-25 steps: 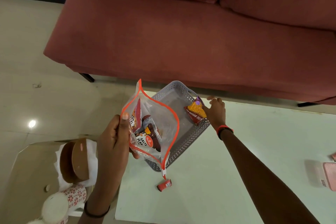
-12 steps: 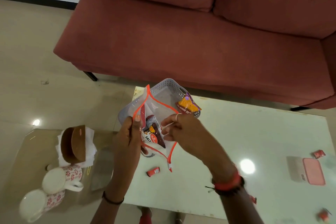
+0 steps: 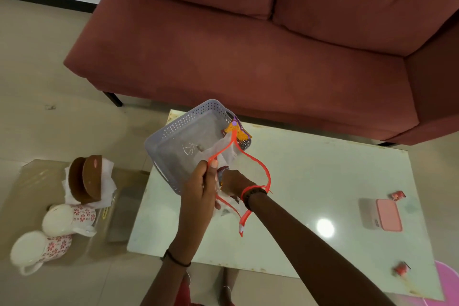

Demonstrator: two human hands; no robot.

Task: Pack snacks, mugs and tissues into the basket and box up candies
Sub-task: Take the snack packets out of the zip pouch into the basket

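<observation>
The clear bag (image 3: 224,148) is pinched at its orange rim by the left hand (image 3: 198,191); the right hand (image 3: 232,181) is sunk inside, where its finger state cannot be told.

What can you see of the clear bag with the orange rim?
The bag is a soft, clear plastic pouch with an orange zip rim and a small slider at the rim's lower end. Its mouth gapes wide open in a loop. It is held in the air over the table, in front of the basket. The left hand pinches the rim on one side. The right hand reaches in through the mouth, its fingers hidden. A dark snack packet shows inside, mostly covered.
</observation>
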